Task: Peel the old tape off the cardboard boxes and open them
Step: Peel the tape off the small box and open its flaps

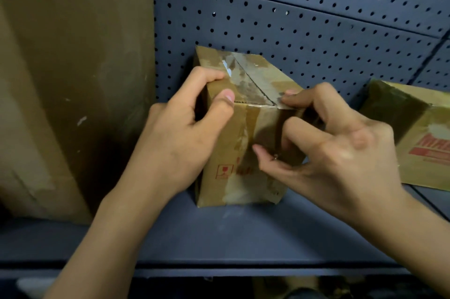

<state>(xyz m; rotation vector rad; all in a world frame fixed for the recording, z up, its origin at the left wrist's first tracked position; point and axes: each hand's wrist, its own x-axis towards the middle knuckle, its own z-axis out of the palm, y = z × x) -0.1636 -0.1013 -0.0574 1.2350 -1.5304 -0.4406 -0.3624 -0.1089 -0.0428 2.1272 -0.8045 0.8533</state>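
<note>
On the middle of the shelf [219, 237], close to its rear edge and the pegboard panel [292, 18], a small cardboard box [243, 177] is seen upright with its flaps closed. Its top left corner is gripped by the left hand [175, 133], with the fingers [209, 74] curled over the top and the thumb pressed on the front upper edge. The right hand [341, 147] is set at the top right front corner. Its fingers are curled, the index fingertip [289, 94] is laid on the end of the worn clear tape [253, 89] along the top seam, and the thumb rests on the front face. Whether a tape end is already pinched cannot be told.

The step in hand is judged to be the lifting of a tape end. It would be done well if the box were held firm on the shelf by the left hand and a corner of tape raised with a nail. The strip should then be drawn back low and slowly along the seam, so that it is not shredded.

Three cardboard boxes are counted: the small one, a large box [73, 79] at the shelf's left end and a printed box [418, 133] at its right end. Two hands are counted, and two tapes on the small box: the clear strip and a brown strip [250, 123] down the front.
</note>
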